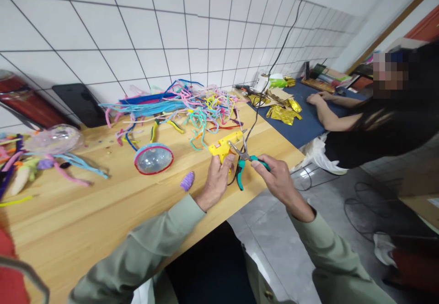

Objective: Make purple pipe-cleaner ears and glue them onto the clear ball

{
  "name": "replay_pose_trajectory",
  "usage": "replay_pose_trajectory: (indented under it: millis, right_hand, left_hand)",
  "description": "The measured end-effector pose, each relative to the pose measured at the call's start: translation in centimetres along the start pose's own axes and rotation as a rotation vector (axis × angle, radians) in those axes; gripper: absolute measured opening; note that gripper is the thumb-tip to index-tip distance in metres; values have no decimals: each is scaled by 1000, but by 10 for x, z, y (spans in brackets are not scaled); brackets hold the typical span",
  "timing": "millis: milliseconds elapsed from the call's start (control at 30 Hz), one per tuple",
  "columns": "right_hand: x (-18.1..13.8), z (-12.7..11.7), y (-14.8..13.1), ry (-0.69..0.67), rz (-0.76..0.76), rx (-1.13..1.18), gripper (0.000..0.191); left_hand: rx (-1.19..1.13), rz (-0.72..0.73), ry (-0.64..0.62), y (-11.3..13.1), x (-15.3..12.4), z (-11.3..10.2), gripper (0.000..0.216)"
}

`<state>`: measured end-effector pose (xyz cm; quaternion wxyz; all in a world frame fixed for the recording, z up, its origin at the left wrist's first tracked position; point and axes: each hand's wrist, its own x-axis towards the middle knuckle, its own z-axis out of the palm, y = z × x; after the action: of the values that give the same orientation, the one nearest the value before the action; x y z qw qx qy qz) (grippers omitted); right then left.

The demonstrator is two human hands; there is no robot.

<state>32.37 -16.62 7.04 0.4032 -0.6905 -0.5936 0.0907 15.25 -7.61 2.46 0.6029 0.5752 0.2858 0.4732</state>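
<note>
My left hand (216, 176) is closed around the handle of a yellow hot glue gun (224, 143), held over the table's front right part. In my right hand (277, 178) is one teal handle of a pair of pliers (243, 156). The pliers' handles are spread and their jaws stand apart at the glue gun's front, overlapping it in view; whether they touch it I cannot tell. A small purple coiled piece (187, 181) lies left of my left hand. Farther left sits a clear dome (153, 161) with a red rim.
Tangled pipe cleaners (206, 107) pile along the tiled wall, with yellow-and-black handles (154, 131) beside them. A phone (81, 105) leans by a red flask (29, 100). A black cord (284, 43) hangs down. On the right, a co-worker (394, 125) sits at a blue mat (279, 130) with gold foil (284, 114).
</note>
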Motion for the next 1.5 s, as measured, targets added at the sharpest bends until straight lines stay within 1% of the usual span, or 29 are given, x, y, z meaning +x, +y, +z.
replay_pose_trajectory:
  millis: [67, 200, 333, 367, 533, 633, 800, 967, 1133, 1300, 1500]
  right_hand:
    - [-1, 0, -1, -26, 0, 4, 35]
    - [-1, -1, 0, 50, 26, -14, 36]
    - [-4, 0, 1, -15, 11, 5, 36]
    - [-4, 0, 2, -14, 16, 3, 36]
    - [-1, -3, 9, 85, 70, -3, 37]
    - [1, -6, 15, 72, 88, 45, 38]
    - [1, -8, 17, 74, 135, 65, 38]
    - [3, -6, 14, 36, 112, 76, 38]
    - [6, -8, 16, 79, 129, 59, 38]
    - [7, -7, 17, 39, 101, 79, 38]
    - [5, -8, 20, 112, 123, 53, 36]
  left_hand:
    - [-16, -5, 4, 2, 0, 1, 65]
    - [-13, -32, 0, 4, 0, 1, 67]
    - [-28, -14, -13, 2, 0, 1, 65]
    - [-24, -9, -14, 2, 0, 1, 64]
    - [-8, -5, 8, -3, -1, 1, 63]
    - [-30, -13, -15, -6, -1, 2, 62]
    - [-74, -26, -7, -12, 1, 2, 62]
    - [-61, -25, -1, -14, 2, 2, 64]
    - [-88, -40, -2, -12, 3, 2, 64]
    - [-117, -34, 9, -10, 3, 2, 61]
    - [-161, -54, 7, -12, 4, 3, 60]
